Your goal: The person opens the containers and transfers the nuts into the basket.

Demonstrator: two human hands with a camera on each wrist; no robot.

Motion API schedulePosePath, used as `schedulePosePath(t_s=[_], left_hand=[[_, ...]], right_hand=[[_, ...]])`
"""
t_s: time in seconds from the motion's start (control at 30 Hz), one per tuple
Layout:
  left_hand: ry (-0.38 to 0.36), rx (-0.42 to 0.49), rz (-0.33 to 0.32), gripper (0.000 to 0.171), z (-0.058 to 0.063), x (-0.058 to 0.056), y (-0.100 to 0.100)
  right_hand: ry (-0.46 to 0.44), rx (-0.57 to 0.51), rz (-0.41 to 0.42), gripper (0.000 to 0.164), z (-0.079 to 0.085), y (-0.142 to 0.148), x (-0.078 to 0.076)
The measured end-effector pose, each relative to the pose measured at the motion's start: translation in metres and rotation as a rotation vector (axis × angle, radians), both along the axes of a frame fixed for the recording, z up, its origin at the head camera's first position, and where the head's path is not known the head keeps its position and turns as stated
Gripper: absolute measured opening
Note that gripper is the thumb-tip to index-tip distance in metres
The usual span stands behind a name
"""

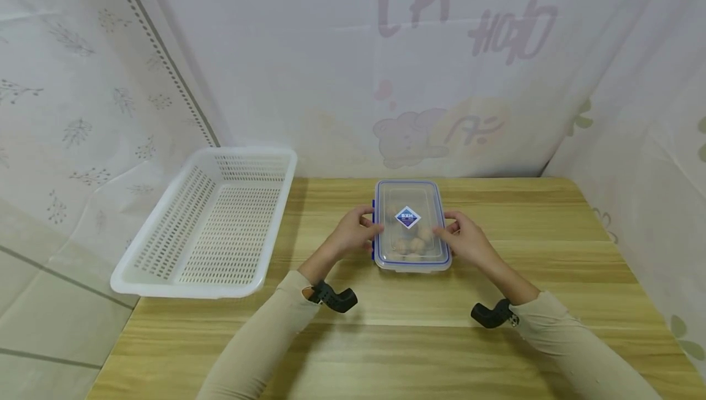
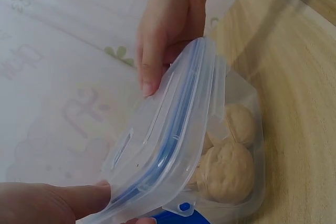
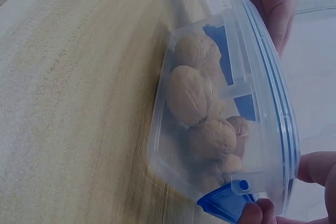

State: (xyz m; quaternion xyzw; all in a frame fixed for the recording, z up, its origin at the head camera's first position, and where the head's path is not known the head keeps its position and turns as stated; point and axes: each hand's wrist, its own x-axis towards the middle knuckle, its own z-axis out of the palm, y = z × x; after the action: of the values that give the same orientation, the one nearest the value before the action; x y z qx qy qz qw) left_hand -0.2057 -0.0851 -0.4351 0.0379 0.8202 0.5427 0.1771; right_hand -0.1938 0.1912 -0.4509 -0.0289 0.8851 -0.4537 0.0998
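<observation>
A clear plastic food container (image 1: 408, 195) with a blue-lined lid and a diamond label lies on the table. Through its wall I see several walnuts (image 3: 189, 95), also visible in the left wrist view (image 2: 228, 171). My left hand (image 1: 353, 231) holds the left side, its thumb on the lid's edge. Across from it, my right hand (image 1: 466, 241) grips the right side, thumb on the lid. In the right wrist view, fingertips touch a blue side clip (image 3: 226, 203) that slants outward from the wall. Some fingers are hidden by the container.
A white perforated plastic basket (image 1: 231, 228) stands at the left of the wooden table (image 1: 397, 351). Printed cloth (image 1: 309, 69) hangs behind the table and along both sides. Each wrist wears a black strap mount (image 1: 333, 297).
</observation>
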Motion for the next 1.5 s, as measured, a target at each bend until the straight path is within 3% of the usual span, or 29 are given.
schedulePosePath(t_s=[0.23, 0.53, 1.2, 1.37, 1.5], left_hand=[[0.016, -0.04, -0.003, 0.055, 0.001, 0.0, 0.001], [0.012, -0.028, 0.005, 0.054, 0.007, 0.001, 0.002], [0.015, -0.025, 0.008, 0.055, 0.011, -0.002, 0.004], [0.031, -0.013, 0.017, 0.054, 0.012, -0.003, 0.004], [0.043, 0.025, 0.006, 0.061, 0.016, -0.003, 0.002]], right_hand=[[0.037, -0.006, -0.003, 0.057, 0.0, 0.0, 0.002], [0.072, 0.027, 0.011, 0.058, 0.001, -0.002, 0.005], [0.201, 0.14, -0.042, 0.052, 0.007, -0.005, 0.008], [0.254, 0.125, -0.053, 0.051, 0.013, -0.004, 0.007], [0.245, 0.053, -0.047, 0.056, 0.018, 0.0, 0.004]])
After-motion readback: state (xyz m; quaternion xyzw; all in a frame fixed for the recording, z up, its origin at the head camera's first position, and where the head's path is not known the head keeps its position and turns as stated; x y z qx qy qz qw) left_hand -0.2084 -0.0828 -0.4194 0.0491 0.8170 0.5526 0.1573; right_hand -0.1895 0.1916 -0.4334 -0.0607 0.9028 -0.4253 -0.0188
